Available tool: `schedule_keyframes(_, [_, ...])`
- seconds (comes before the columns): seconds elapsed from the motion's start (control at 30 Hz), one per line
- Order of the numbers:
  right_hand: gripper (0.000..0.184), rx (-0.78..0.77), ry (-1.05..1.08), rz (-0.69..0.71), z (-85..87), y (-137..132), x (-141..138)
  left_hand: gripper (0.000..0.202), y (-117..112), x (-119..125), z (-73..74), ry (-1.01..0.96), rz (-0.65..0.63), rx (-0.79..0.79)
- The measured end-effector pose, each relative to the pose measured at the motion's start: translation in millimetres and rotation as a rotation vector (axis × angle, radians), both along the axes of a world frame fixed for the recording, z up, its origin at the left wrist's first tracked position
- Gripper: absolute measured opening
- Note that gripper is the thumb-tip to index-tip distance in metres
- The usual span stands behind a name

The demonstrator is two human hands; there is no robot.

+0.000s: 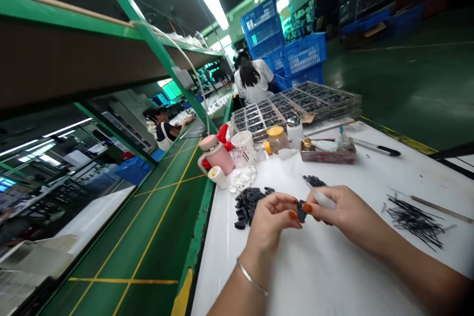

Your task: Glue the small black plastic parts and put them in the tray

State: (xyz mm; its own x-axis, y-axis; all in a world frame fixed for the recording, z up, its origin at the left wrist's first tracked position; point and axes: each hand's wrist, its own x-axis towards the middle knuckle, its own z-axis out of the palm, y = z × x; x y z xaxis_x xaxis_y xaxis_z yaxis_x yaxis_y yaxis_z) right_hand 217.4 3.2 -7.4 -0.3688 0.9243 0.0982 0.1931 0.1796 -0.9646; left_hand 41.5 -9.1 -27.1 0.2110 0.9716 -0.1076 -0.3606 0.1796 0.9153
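My left hand (272, 219) pinches a small black plastic part (301, 211) between its fingertips. My right hand (342, 210) grips a white pointed implement (321, 199), and its fingers sit against the same black part. Both hands hover just above the white work table (237, 276). To the left lies a heap of black pieces (247, 206), and a smaller heap (314, 180) sits beyond my right fingers. A bundle of thin black wires (414, 222) is spread out to the right. The held part's shape is partly hidden by my fingers.
A pink flask (217, 155), a white cup (243, 144), a jar (277, 139) and a small tray of tools (328, 154) stand at the table's far side. Stacked parts trays (296, 106) rise behind them. A green conveyor (159, 227) runs along the left, with co-workers beyond.
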Motion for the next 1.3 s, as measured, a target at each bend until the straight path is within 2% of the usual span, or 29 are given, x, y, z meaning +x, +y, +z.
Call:
schedule_keyframes(0.1, [0.039, 0.13, -0.11, -0.114, -8.3, 0.7, -5.0, 0.036, -3.1, 6.2, 4.3, 0.168, 0.154, 0.1])
schedule_keyframes(0.2, [0.041, 0.179, -0.195, -0.176, -14.8, 0.3, -9.2, 0.036, -6.0, 9.4, 3.0, 0.312, 0.245, 0.166])
schedule_keyframes(0.43, [0.041, 0.164, -0.264, -0.194, -19.5, 1.2, -11.4, 0.031, -8.9, 3.5, -0.9, 0.686, 0.266, 0.407])
schedule_keyframes(0.77, [0.039, 0.156, -0.298, -0.167, -25.7, 5.6, -12.3, 0.029, -9.6, 4.8, 0.0, 0.785, 0.26, 0.493])
schedule_keyframes(1.0, [0.047, 0.117, -0.309, -0.21, -28.7, 13.4, -7.9, 0.031, -13.8, 6.4, 4.0, 0.93, 0.294, 0.628])
schedule_keyframes(1.3, [0.047, 0.089, -0.32, -0.208, -34.4, 13.5, -8.7, 0.029, -13.8, 4.7, 6.4, 0.988, 0.26, 0.626])
